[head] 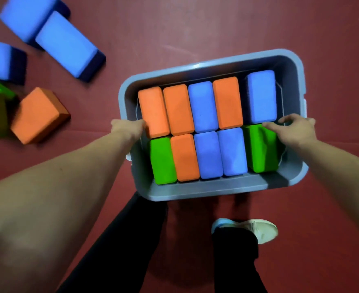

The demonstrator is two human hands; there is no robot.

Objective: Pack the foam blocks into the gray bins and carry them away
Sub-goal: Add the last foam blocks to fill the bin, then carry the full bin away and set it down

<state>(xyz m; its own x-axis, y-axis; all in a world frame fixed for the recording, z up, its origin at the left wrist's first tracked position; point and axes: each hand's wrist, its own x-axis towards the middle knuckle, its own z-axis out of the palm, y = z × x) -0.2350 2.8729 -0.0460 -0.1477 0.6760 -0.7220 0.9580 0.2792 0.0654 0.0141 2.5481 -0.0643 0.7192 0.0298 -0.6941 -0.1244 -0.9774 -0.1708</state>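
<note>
Head view: gray bin (pixel 195 192) lies crosswise, blocks (pixel 204 106) pointing away

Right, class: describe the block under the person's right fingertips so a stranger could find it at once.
Start at the gray bin on the red floor. Go to its near row, right end, under the right hand. That green block sits lower than its blue neighbours.

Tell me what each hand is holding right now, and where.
Left hand grips the gray bin at its left rim. Right hand rests on the right rim; its grip isn't clearly closed.
</note>
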